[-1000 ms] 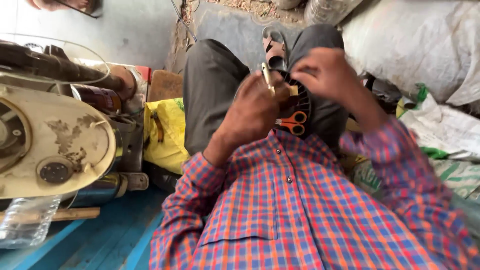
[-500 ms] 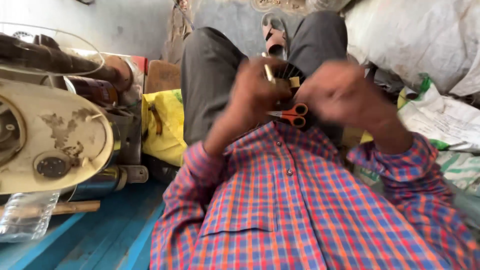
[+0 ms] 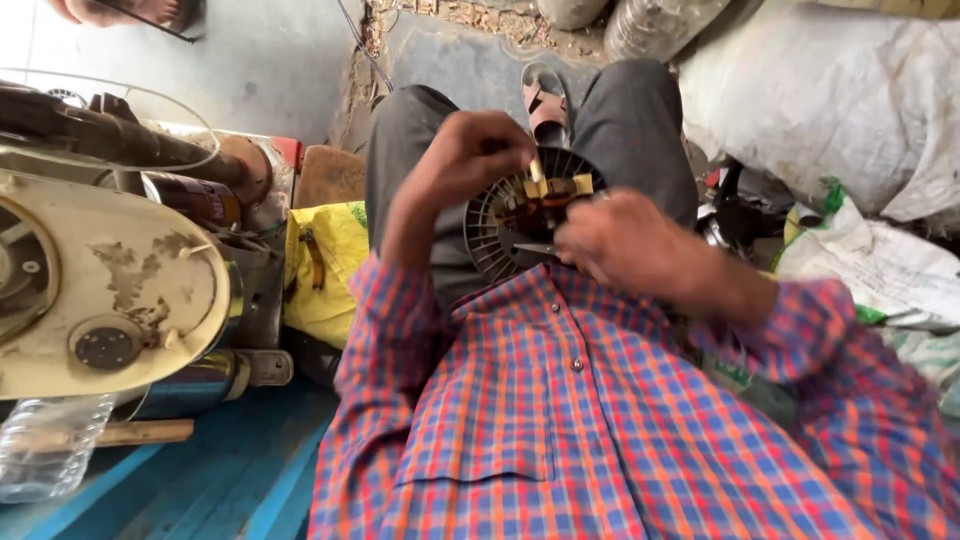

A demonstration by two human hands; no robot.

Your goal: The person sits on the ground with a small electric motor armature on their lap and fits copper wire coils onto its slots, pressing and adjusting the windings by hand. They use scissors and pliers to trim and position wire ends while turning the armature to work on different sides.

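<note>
I hold a round slotted motor core on my lap, between the thighs. The left hand rests on its upper rim, its grip narrow and pinched on a small pale piece that stands at the top of the windings. The right hand covers the core's right side; I cannot tell what its grip holds, since the fingers are turned away.

Change against the earlier views: the orange-handled scissors that lay between the hands half a second ago are out of sight, and the core, then hidden behind the hands, now shows plainly. I judge that cutting has stopped and work has moved to the windings.

A cream machine cover and a yellow bag lie to my left.
</note>
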